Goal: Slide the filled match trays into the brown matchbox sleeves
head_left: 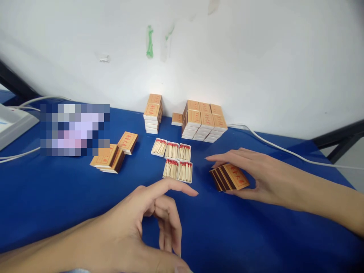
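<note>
R hand [257,168] grips a small matchbox stack [231,177], right of the open match trays [184,152]; L hand [133,223] empty, fingers loosely bent; looks like a stack-handling step, next move prob. needs a steady, even squeeze.

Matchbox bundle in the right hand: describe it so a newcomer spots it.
On the blue table, look right of the open match trays. The right hand holds the matchbox bundle, dark strips showing. It alone is held, unlike the stacks by the wall.
</note>
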Demonstrator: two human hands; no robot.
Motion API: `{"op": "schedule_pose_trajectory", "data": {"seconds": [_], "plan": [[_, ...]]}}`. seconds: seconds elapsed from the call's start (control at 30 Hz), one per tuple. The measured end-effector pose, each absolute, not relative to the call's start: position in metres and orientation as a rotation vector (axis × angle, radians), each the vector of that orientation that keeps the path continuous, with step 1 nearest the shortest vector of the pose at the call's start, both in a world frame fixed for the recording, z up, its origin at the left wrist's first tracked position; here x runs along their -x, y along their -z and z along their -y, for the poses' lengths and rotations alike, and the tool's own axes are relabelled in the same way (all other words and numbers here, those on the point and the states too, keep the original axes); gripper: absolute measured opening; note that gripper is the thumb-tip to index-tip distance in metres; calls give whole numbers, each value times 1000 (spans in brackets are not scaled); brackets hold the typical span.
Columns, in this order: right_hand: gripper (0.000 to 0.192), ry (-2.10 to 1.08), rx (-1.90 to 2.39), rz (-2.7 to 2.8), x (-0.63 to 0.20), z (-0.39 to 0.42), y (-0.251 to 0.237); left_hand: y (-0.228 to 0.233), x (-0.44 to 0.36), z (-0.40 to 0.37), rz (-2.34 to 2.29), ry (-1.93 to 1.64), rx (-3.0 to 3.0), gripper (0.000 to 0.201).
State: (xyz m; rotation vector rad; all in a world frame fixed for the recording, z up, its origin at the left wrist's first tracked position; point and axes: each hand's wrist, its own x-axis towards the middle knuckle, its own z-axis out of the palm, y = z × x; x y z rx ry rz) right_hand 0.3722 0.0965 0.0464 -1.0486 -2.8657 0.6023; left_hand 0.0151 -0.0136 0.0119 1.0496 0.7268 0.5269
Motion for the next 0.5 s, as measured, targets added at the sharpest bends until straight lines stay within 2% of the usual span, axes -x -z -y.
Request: {"op": "schedule_pose_trajectory", "data": {"seconds": [0.17,0.33,0.5], "plan": [[81,-626,1075,2844,-372,-95,-44,-12,-15,16,-780,-498,-1096,106],[70,-613,1072,2824,-367,-93,-47,-12,-12,15,-781,-495,-1145,100],[68,-576,1075,2813,-357,-97,-62,-18,-13,12,-775,-534,-1210,91]]}}
